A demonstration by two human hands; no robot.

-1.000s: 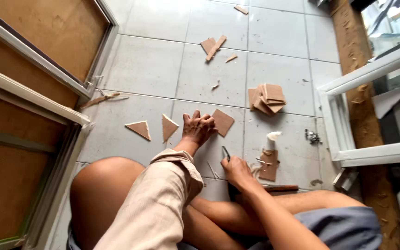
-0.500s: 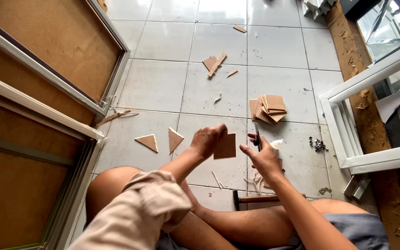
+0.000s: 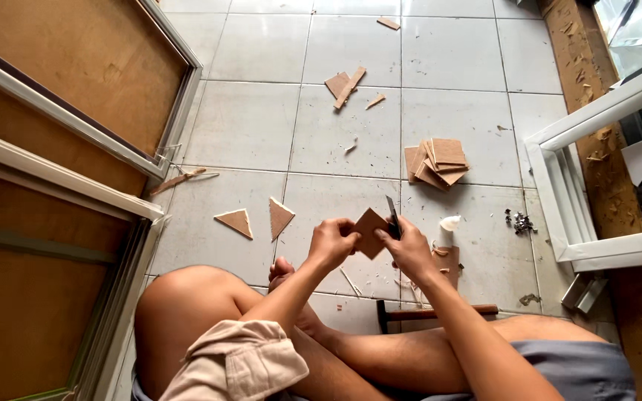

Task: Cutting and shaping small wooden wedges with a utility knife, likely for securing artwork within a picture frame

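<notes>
The person sits cross-legged on the tiled floor (image 3: 247,126), with both hands raised over the lap at the centre of the frame. The left hand (image 3: 331,243) is closed on a small brown board piece (image 3: 369,232), pinching its left edge so the piece stands clear of the floor with its right edge free. The right hand (image 3: 410,249) is wrapped around a knife (image 3: 392,215), whose blade points up and lies against that free edge; the grip looks set to let the blade work along the edge while the other hand steadies the piece.

Just left of the hands, two triangles (image 3: 258,220) of the same board lie flat on the floor, side by side but apart. A stack (image 3: 437,161) of square pieces sits above and right of the hands, loosely fanned. More scraps (image 3: 345,84) lie toward the top centre. A white glue bottle (image 3: 447,230) stands just right of the right hand, and a hammer (image 3: 432,313) lies on the floor below it, partly hidden by the forearm. A cluster of small metal bits (image 3: 520,220) lies further right, near a white frame (image 3: 566,193). Framed brown panels (image 3: 76,67) fill the left side.
</notes>
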